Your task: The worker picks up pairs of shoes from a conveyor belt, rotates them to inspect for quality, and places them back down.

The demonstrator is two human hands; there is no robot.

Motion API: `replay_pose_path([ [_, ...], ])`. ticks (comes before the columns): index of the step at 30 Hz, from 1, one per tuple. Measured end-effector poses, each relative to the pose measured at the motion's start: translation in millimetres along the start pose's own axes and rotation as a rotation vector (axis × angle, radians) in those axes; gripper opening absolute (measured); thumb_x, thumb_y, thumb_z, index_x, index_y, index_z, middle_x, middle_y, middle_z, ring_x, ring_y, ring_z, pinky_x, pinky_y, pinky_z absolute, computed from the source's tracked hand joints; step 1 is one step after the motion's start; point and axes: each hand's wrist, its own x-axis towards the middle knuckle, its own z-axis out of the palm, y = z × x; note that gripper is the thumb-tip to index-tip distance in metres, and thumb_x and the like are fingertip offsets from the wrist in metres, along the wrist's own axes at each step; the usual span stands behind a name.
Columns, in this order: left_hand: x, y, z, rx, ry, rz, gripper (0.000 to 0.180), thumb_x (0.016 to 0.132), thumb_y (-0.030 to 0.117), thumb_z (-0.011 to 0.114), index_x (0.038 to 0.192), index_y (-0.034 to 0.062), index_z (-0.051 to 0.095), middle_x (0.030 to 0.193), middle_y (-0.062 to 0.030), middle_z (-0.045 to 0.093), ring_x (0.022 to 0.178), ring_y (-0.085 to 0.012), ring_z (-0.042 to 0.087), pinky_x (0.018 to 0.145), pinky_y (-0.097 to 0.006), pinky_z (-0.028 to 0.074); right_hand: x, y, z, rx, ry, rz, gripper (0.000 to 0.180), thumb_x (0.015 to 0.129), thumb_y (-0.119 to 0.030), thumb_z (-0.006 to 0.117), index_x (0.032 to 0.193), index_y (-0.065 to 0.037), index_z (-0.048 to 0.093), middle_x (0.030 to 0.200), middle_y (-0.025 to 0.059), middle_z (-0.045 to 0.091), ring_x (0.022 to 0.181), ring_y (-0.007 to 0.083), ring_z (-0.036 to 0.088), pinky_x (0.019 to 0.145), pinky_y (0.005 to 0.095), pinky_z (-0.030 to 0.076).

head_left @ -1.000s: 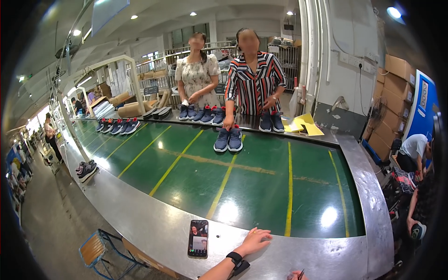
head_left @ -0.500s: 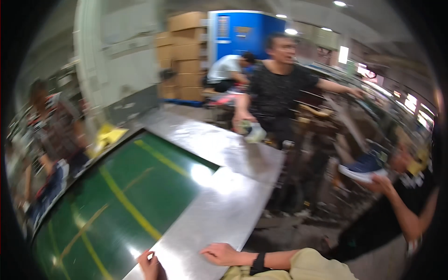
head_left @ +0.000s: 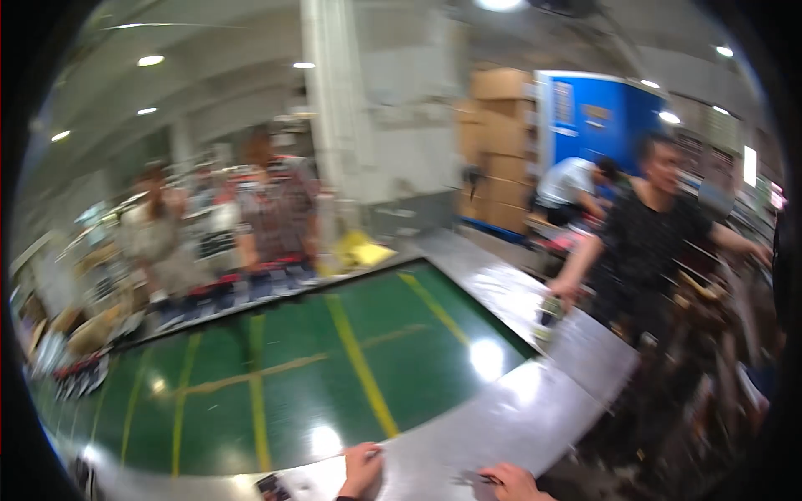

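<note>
My left hand is closed above the near metal rim of the table, its fingers curled. A thin dark bit shows at its fingertips, too blurred to name. To its right, my right hand is closed too, low over the same bare metal top. Something small and dark shows by its thumb and finger, and I cannot make out what it is. A small dark patterned item lies on the rim left of my left hand. Beyond my hands runs a green conveyor belt with yellow lines.
Shoes line the belt's far side, where blurred people stand. More shoes sit at far left. A yellow item lies by the pillar. On the right, a person in black holds a small container over the table corner.
My view has swung left, so the belt and the people beyond it show more fully. The person holding a blue shoe at right has left the view. Both my hands now appear farther right.
</note>
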Motion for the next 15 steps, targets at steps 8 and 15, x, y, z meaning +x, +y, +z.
replay_pose_path([
  [8,-12,-2,-13,0.058,-0.217,-0.139,0.02,0.082,0.033,0.06,0.094,0.0178,0.065,0.107,0.0031,0.061,0.105,-0.0179,0.055,0.104,-0.049,0.023,0,-15,40,0.184,-0.131,-0.107,0.024,0.077,-0.008,0.055,0.1,-0.012,0.063,0.088,0.0121,0.064,0.078,0.0319,0.061,0.067,0.0397,0.049],
  [15,3,0,-13,0.045,-0.268,-0.163,0.022,0.083,0.033,0.058,0.097,0.0164,0.063,0.107,0.0029,0.06,0.108,-0.0174,0.053,0.106,-0.047,0.02,-6,13,48,0.132,-0.224,-0.057,0.024,0.076,-0.012,0.058,0.099,-0.016,0.064,0.082,0.0123,0.063,0.075,0.0331,0.061,0.062,0.0394,0.048],
])
